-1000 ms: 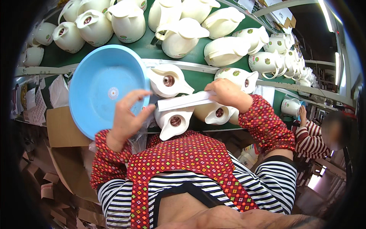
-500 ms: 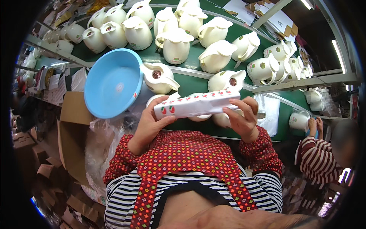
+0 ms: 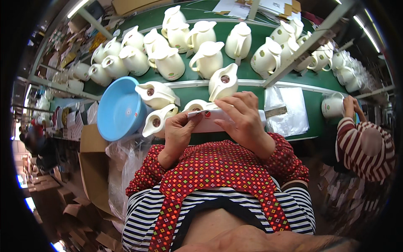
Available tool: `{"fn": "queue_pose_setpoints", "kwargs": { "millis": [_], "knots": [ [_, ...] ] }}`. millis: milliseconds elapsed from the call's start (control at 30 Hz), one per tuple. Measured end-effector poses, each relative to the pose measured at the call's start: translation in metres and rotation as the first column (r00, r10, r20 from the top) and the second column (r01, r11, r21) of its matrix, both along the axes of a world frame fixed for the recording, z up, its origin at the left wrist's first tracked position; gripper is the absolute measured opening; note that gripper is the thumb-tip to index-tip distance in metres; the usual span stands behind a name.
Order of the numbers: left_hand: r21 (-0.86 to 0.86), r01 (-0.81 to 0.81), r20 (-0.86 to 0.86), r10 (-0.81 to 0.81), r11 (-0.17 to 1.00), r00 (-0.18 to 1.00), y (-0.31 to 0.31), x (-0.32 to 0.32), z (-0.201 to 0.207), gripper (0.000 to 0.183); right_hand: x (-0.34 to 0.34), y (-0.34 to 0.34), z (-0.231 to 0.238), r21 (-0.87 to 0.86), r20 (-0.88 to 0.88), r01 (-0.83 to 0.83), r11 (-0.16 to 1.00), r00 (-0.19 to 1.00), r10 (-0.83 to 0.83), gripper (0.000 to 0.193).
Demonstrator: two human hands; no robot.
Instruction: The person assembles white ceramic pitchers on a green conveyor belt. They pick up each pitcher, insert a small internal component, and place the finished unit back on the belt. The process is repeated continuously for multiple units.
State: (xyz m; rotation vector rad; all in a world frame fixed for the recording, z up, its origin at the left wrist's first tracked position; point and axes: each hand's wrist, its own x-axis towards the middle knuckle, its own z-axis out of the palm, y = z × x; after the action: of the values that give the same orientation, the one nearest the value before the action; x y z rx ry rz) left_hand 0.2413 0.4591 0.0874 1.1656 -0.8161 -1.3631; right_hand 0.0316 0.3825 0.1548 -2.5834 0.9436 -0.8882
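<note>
A white sticker sheet (image 3: 206, 126), a long strip with a small red and green sticker showing near its left end, is held in front of my chest. My left hand (image 3: 178, 133) pinches that left end between thumb and fingers. My right hand (image 3: 247, 126) is closed over the strip's right part, its thumb on the near face and its fingers over the far edge. Just beyond lie cream jugs with open mouths: one jug (image 3: 195, 105) partly hidden by my hands, another jug (image 3: 156, 121) by my left hand, and a third jug (image 3: 223, 82) past my right hand.
A blue basin (image 3: 119, 107) stands at left, above an open cardboard box (image 3: 92, 168) and clear plastic. Several cream jugs (image 3: 168, 63) line the green table's far side. Flat plastic bags (image 3: 289, 111) lie at right. A co-worker in stripes (image 3: 363, 145) handles a jug (image 3: 333, 105).
The sticker strip has turned so fewer stickers show. My right hand has moved left over it; my left hand has come in closer. The whole view has shifted.
</note>
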Motion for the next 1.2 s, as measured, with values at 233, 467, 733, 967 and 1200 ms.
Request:
{"fn": "queue_pose_setpoints", "kwargs": {
  "millis": [233, 467, 733, 967, 1200],
  "knots": [
    [-0.094, 0.032, 0.265, -0.006, 0.995, 0.964, -0.011, -0.012, -0.005, 0.017, -0.002, 0.011, -0.04, -0.149, 0.119, 0.118, 0.982, 0.988, -0.1, 0.032],
    [-0.139, -0.093, 0.232, 0.124, 0.986, 0.965, -0.009, -0.002, -0.025, 0.025, 0.016, 0.016, -0.052, -0.236, 0.166, 0.145, 0.961, 0.98, -0.107, 0.025],
    [-0.047, -0.137, -0.101, 0.132, 0.989, 0.986, -0.004, 0.019, -0.029, 0.037, 0.052, 0.024, -0.055, -0.185, 0.332, -0.012, 0.983, 0.94, 0.074, 0.019],
    [-0.229, -0.099, 0.119, 0.129, 0.968, 0.985, -0.015, 0.025, -0.03, 0.035, 0.082, 0.008, -0.054, -0.053, 0.312, 0.068, 0.996, 0.949, -0.049, 0.049],
    [0.004, -0.026, -0.125, 0.026, 1.0, 0.992, -0.022, 0.037, -0.04, 0.039, 0.089, 0.013, -0.077, -0.151, 0.335, 0.043, 0.988, 0.942, 0.011, 0.041]
  ]
}}
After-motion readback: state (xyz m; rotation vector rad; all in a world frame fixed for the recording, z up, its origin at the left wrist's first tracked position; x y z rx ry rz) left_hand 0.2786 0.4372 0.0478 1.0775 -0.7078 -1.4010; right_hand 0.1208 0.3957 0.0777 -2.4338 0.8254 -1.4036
